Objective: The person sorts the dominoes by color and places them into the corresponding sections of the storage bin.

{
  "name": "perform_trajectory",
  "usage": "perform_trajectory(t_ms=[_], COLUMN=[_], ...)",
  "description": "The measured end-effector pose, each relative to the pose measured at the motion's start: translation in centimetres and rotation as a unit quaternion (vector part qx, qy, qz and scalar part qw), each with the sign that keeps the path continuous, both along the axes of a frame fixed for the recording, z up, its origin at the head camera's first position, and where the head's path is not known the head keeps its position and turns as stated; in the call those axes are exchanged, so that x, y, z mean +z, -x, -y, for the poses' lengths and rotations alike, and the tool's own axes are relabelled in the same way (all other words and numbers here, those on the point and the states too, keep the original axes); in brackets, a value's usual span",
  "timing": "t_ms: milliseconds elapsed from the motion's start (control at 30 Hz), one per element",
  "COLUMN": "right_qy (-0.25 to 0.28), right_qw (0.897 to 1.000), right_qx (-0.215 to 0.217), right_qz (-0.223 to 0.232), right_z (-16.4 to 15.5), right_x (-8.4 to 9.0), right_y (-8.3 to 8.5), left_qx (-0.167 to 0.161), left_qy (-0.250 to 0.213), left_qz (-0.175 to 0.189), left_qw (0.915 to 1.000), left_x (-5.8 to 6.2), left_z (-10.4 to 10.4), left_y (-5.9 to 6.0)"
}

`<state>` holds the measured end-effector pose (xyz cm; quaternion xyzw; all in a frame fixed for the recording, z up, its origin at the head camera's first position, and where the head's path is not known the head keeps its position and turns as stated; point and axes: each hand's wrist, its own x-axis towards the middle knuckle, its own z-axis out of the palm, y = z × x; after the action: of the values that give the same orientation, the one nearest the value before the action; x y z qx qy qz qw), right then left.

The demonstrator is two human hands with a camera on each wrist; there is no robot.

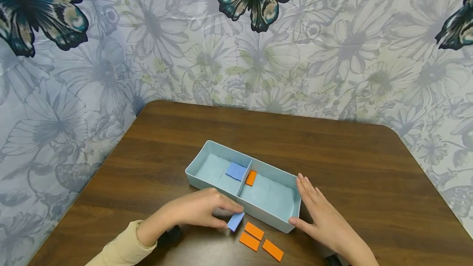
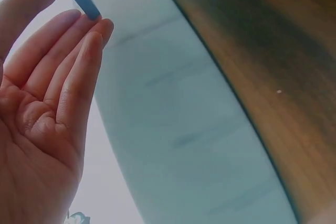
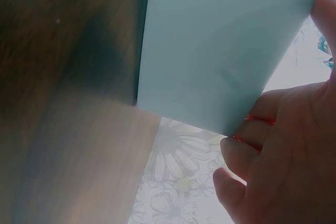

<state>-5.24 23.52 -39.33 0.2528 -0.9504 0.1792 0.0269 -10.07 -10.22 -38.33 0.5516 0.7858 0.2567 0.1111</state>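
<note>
1. The left hand (image 1: 199,210) pinched one blue tile (image 1: 235,221) between thumb and fingertips, tilted on edge against the table (image 1: 351,155) just beside the tray's near wall, seemingly to lift it.
2. The pale blue tray (image 1: 284,224) had two compartments: blue tiles (image 1: 236,170) in the left, apparently two, and one orange tile (image 1: 251,177) in the right.
3. Three orange tiles (image 1: 254,230) lay loose before the tray.
4. The right hand (image 1: 321,216) rested flat-fingered against the tray's right end, thumb at the corner, likely steadying it.
</note>
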Motion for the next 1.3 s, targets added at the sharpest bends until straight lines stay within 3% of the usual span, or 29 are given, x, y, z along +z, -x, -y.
perform_trajectory(t_ms=[433,967,1300], right_qy=[0.012,0.018,0.018], right_qw=[1.0,1.0,1.0], right_qx=[-0.003,0.001,0.004], right_qz=[0.009,-0.007,-0.01], right_z=[0.0,0.2,0.1], right_x=[0.1,0.0,-0.1], right_y=[0.0,-0.6,-0.3], left_qx=[0.012,0.027,0.054], left_qy=[-0.045,-0.062,-0.091], left_qz=[0.03,0.058,0.13], left_qw=[0.9985,0.996,0.9859], left_x=[1.2,1.6,1.7], left_z=[0.6,0.8,1.1], left_y=[0.3,0.2,1.4])
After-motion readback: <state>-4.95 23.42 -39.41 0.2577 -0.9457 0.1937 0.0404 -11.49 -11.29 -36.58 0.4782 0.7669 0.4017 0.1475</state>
